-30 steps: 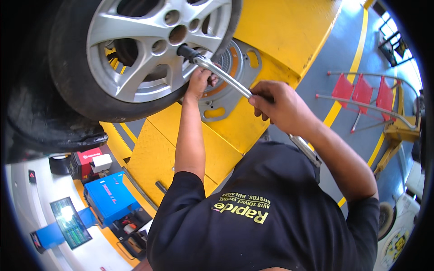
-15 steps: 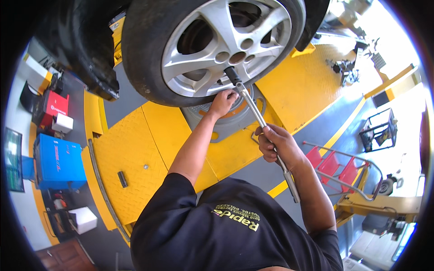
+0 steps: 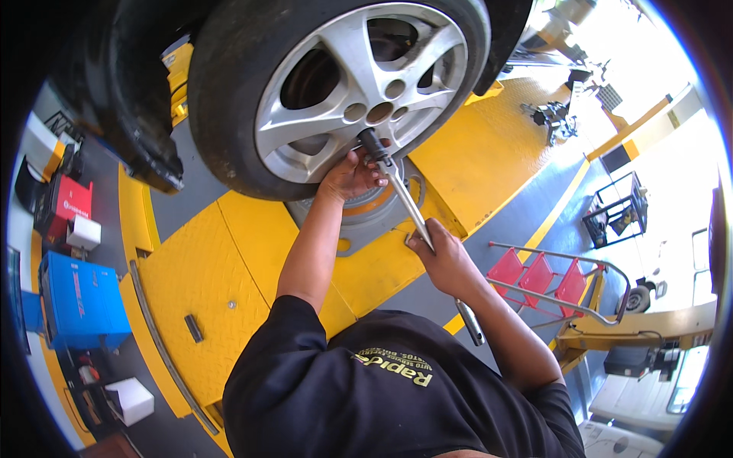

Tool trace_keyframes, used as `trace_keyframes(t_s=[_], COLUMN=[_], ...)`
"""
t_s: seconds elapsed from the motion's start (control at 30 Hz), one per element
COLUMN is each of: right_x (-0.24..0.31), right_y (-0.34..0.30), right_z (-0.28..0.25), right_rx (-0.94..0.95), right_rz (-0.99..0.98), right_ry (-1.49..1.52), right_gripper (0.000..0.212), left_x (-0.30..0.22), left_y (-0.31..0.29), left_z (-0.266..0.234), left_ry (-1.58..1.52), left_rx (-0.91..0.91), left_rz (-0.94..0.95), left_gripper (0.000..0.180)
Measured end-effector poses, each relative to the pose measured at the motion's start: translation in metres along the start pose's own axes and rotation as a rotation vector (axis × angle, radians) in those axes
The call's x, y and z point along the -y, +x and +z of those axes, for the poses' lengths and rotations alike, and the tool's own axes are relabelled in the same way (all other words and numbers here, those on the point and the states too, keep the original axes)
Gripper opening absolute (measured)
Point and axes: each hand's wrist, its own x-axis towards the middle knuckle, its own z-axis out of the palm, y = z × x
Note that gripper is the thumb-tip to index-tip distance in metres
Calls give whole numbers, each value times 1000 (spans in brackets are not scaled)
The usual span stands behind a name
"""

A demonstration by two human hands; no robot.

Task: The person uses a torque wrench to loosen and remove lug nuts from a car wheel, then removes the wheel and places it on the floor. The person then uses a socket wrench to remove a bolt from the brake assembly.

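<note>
A silver-spoked car wheel (image 3: 336,99) with a black tyre stands upright in front of me. A black socket (image 3: 372,143) sits on the head of a long chrome breaker bar (image 3: 410,200), its front end at a lug hole low on the wheel's hub. My left hand (image 3: 353,177) is curled around the socket from below, close to the tyre's lower edge. Around the bar's middle, my right hand (image 3: 444,261) is closed, with the handle end showing below the wrist. Whether a lug nut sits inside the socket is hidden.
Under the wheel is a round grey turnplate (image 3: 317,221) on a yellow lift platform (image 3: 191,267). A loose black socket (image 3: 194,328) and a small metal nut (image 3: 232,304) lie there. At right stands a red step ladder (image 3: 538,276); at left, a blue cabinet (image 3: 84,299).
My left hand has moved up from beneath the bar's head to wrap the socket. My right hand has slid up the bar. The whole view has shifted slightly.
</note>
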Motion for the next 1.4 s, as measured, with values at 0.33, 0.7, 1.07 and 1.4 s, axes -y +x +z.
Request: trace_keyframes(t_s=[0.33,0.7,1.07,1.4], right_x=[-98,-56,-30,-15], right_y=[-80,-132,-140,-132], right_z=[-32,-63,-21,-53], right_rx=[707,107,-532,102], right_rz=[377,373,-44,478], right_ry=[1121,544,-119,400], right_gripper=[36,36,23,40], left_x=[-2,40,72,72], left_y=[12,17,34,37], left_z=[-18,-18,-49,-54], left_ry=[51,1507,1764,1787], left_rx=[-97,-441,-657,-613], left_rz=[-6,-505,-130,21], left_gripper=[60,50,49,49])
